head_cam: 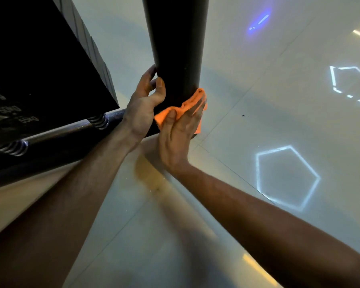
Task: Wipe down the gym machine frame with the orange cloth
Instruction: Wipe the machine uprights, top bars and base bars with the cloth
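Note:
The gym machine frame shows as a thick black upright post (176, 48) that runs down to the floor at centre. My left hand (142, 104) grips the post's left side, thumb on the front and fingers curled behind it. The orange cloth (187, 106) is bunched against the lower right side of the post. My right hand (179, 134) presses flat on the cloth with fingers stretched out, and covers most of it. The foot of the post is hidden behind my hands.
A black weight stack (40, 65) with kilogram labels fills the upper left. A dark base bar (56, 140) with two coil springs runs below it toward the post. The glossy pale tiled floor (279, 125) reflects hexagon-shaped lights at the right.

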Available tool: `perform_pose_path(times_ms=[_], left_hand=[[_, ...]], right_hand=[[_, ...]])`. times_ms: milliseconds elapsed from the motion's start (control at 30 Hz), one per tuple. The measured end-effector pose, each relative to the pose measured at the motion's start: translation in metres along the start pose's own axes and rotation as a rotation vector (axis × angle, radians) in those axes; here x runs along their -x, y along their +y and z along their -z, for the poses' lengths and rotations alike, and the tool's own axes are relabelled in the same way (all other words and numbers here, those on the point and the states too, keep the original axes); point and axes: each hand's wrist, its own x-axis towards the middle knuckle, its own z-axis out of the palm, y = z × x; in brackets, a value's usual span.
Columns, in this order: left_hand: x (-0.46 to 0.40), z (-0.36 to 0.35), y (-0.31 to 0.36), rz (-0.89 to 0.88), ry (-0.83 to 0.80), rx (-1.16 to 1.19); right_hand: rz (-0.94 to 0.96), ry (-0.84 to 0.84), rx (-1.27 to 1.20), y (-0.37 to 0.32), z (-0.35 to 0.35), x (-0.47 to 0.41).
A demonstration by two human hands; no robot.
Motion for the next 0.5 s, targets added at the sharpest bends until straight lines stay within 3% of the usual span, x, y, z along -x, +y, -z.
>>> perform_pose_path(times_ms=[67, 100, 233, 400, 500], left_hand=[[0.001, 0.0, 0.003, 0.013, -0.009, -0.008], [0.003, -0.001, 0.005, 0.009, -0.014, -0.02], [0.006, 0.0, 0.008, -0.008, -0.008, -0.044], [0.011, -0.002, 0.011, -0.006, -0.009, -0.052], [0.019, -0.006, 0.015, 0.019, -0.003, -0.063]], right_hand=[[-0.097, 0.033, 0.003, -0.015, -0.01, 0.004], [-0.056, -0.001, 0.06, -0.007, -0.007, 0.001], [0.365, -0.288, 0.24, 0.048, 0.043, -0.026], [0.219, -0.411, 0.135, 0.039, 0.063, -0.033], [0.377, -0.439, 0.291, 0.047, 0.078, -0.029]])
